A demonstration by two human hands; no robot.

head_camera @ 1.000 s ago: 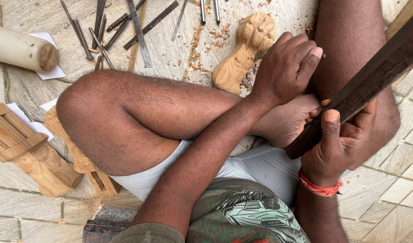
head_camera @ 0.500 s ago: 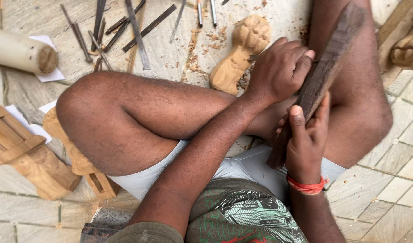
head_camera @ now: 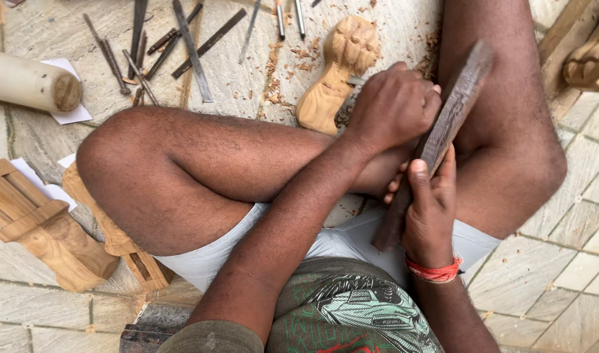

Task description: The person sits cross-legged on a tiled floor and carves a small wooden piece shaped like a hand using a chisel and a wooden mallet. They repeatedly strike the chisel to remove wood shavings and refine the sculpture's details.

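I sit cross-legged on a stone floor. My left hand (head_camera: pixel 394 108) is closed around a metal chisel (head_camera: pixel 356 81) whose tip rests against a pale carved wooden piece (head_camera: pixel 339 68) lying on the floor by my foot. My right hand (head_camera: pixel 430 216), with a red thread on its wrist, grips a long dark wooden mallet (head_camera: pixel 453 114). The mallet stands nearly upright, its upper end just right of my left hand.
Several metal chisels (head_camera: pixel 192 42) lie spread on the floor at the top, with wood chips (head_camera: pixel 293 55) around them. A pale wooden cylinder (head_camera: pixel 32 84) lies at the left. Carved wooden blocks (head_camera: pixel 48 229) sit under my left knee, and more carved wood (head_camera: pixel 590 59) lies at the top right.
My right hand has swung the dark mallet from slanting out to the right to nearly upright, close beside my left hand. My left hand has stayed on the chisel.
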